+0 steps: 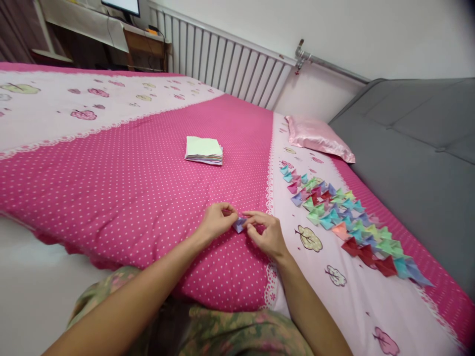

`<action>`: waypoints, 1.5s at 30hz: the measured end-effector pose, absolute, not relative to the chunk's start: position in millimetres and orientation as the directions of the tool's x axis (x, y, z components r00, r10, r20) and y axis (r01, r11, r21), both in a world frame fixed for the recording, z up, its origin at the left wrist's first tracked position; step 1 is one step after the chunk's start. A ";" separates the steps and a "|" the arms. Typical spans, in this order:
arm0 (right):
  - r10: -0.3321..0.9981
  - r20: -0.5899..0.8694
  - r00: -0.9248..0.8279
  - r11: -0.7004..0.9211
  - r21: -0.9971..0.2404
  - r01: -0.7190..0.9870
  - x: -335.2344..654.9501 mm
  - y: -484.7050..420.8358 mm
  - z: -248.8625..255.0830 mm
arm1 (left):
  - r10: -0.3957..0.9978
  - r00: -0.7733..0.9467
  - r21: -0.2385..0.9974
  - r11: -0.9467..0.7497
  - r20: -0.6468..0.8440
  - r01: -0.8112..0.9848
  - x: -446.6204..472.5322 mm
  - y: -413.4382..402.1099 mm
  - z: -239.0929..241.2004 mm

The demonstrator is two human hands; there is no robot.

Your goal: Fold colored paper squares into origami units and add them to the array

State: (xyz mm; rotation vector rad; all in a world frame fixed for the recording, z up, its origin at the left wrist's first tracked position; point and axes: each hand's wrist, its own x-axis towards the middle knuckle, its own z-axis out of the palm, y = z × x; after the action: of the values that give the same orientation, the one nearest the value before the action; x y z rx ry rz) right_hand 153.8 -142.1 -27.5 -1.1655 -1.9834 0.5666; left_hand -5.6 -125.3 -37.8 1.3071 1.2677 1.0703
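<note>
A small bluish-purple folded paper (239, 225) is between my two hands, just above the pink dotted bedspread. My left hand (219, 218) pinches its left side between thumb and fingertips. On the other side, my right hand (266, 231) has its fingertips closed at the paper's right edge, with the thumb tucked below. The fingers partly cover the paper, so its full shape is hidden. Beyond the hands lies a stack of square paper sheets (203, 150), pale green on top. To the right, several folded paper boats (339, 212) in many colours are set out in rows.
The bed's quilt (156, 163) spreads under everything. A pink satin pillow (319, 137) lies at the far right by a grey padded headboard (415, 128). A white radiator (222, 57) lines the wall. At the back left stands a desk (144, 45) with a monitor (124, 6).
</note>
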 end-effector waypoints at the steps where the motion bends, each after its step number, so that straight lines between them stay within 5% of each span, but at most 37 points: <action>1: 0.887 0.378 -0.267 0.462 -0.732 0.500 154.1 -141.9 -27.5 | 0.997 0.061 0.993 0.051 -0.057 0.102 -5.7 -125.4 -36.2; 9: 0.958 0.263 -0.111 0.285 -0.909 0.303 151.0 -139.5 -32.8 | 0.998 0.056 0.999 0.032 -0.031 -0.015 -6.8 -123.4 -34.2; 22: 0.939 0.337 -0.075 0.327 -0.798 0.506 147.4 -142.3 -33.5 | 0.972 0.063 0.952 -0.235 0.227 0.197 -8.8 -124.1 -38.3; 29: 0.923 0.357 -0.140 0.374 -0.752 0.543 147.0 -142.8 -33.9 | 0.994 0.074 0.994 -0.081 0.076 0.071 -8.8 -123.7 -40.5; 34: 0.955 0.267 -0.129 0.297 -0.860 0.416 144.4 -141.3 -36.0 | 0.996 0.052 0.997 0.075 -0.075 0.012 -7.9 -124.2 -35.1; 45: 0.957 0.210 -0.200 0.279 -0.855 0.436 144.7 -140.4 -37.5 | 0.995 0.067 0.997 0.079 -0.079 -0.001 -8.4 -121.8 -35.9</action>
State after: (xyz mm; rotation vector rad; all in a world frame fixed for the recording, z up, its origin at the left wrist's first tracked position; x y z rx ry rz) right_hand 144.7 -140.4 -37.5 -1.2679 -1.7765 0.8507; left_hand -8.4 -121.8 -35.9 1.1791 1.1930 1.1038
